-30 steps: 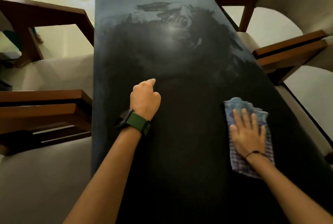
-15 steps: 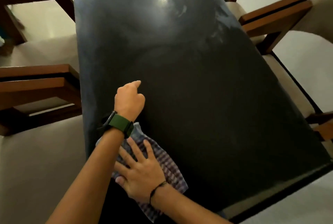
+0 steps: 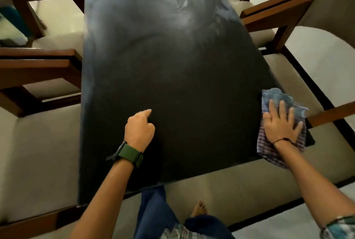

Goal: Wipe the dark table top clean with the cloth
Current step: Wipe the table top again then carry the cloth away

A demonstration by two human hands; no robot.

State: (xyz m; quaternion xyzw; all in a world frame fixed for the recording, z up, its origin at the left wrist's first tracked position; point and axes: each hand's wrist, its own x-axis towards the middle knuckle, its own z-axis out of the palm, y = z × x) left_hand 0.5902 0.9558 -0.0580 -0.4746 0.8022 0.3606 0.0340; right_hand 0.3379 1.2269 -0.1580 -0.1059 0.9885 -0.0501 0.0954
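The dark table top (image 3: 182, 77) runs away from me, dull grey with smeared marks at its far end and darker near me. A blue and purple checked cloth (image 3: 276, 96) lies at the table's right edge near the front corner. My right hand (image 3: 281, 123) presses flat on the cloth with fingers spread. My left hand (image 3: 139, 129), with a green watch strap on the wrist, rests on the table near the front as a loose fist, holding nothing.
Wooden-armed chairs with beige cushions stand along both sides: left (image 3: 38, 69) and right (image 3: 284, 9). A beige seat (image 3: 221, 186) sits under the front edge. My legs and a bare foot (image 3: 198, 208) show below the table.
My right hand has swept the cloth from the front left, beside my left wrist, across to the right edge. The left fist has stayed in place on the table.
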